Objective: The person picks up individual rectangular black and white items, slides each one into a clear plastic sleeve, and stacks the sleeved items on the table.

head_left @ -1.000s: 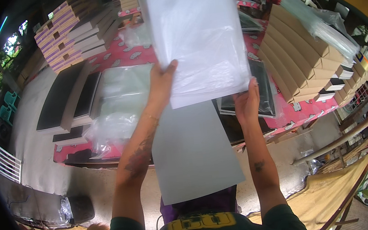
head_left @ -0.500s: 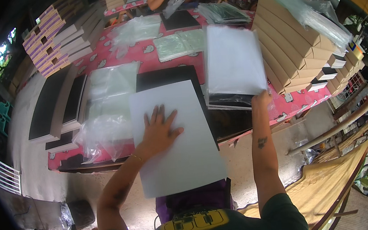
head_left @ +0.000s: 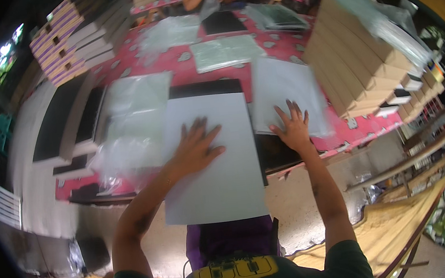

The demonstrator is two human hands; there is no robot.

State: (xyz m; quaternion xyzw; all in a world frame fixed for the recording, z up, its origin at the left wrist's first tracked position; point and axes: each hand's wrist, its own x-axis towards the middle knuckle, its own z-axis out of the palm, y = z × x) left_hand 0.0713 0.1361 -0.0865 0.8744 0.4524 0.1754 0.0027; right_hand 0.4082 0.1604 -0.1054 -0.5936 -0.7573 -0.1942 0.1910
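Flat, left hand (head_left: 195, 148) presses white sheet (head_left: 214, 161); right hand (head_left: 292, 128) presses bag (head_left: 282, 92).

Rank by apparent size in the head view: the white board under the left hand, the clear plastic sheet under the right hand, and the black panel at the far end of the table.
1. White board, clearly largest, though nearest the camera.
2. Clear plastic sheet.
3. Black panel, smallest; it lies farthest away, so its true size is unsure.

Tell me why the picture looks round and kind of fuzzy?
In the head view a fisheye lens bends straight edges toward a black rim; the stacked tan boxes and clear plastic bags look smeared, while the left hand on the white sheet and the right hand look sharper; daylight glares top left.
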